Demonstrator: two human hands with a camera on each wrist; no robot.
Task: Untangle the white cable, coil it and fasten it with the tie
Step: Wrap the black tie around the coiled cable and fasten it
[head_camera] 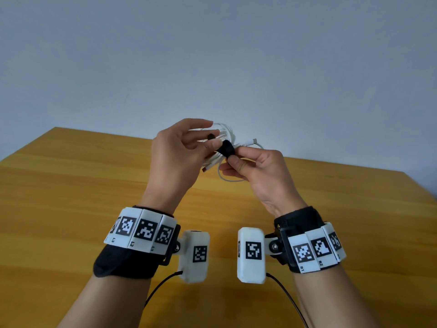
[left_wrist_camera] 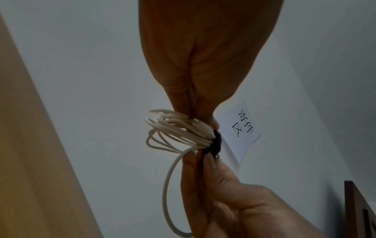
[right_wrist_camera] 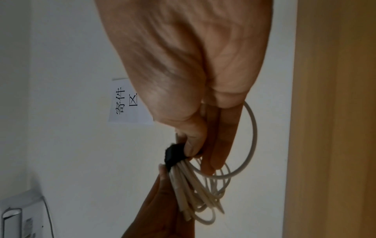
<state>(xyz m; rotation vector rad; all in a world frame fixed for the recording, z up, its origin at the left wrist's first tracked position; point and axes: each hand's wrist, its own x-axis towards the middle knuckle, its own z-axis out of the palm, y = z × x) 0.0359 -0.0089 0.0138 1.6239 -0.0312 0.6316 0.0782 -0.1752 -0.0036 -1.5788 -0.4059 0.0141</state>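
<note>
The cable (head_camera: 227,132) is coiled and held in the air over the far edge of the table (head_camera: 71,197), the black tie (head_camera: 226,147) wrapped round its bunched loops. The left hand (head_camera: 179,150) pinches the bundle by the tie; the right hand (head_camera: 257,171) pinches the tie's end. The cable looks light, thin and springy, so loops may fan out; best gripped at the tie, where the strands gather

A paper sheet (left_wrist_camera: 240,130) on the wall reads "寄件区". The left wristband (head_camera: 142,229) tags read "L2", "L3". The right wristband (head_camera: 314,252) shows "R1", "R2".
</note>
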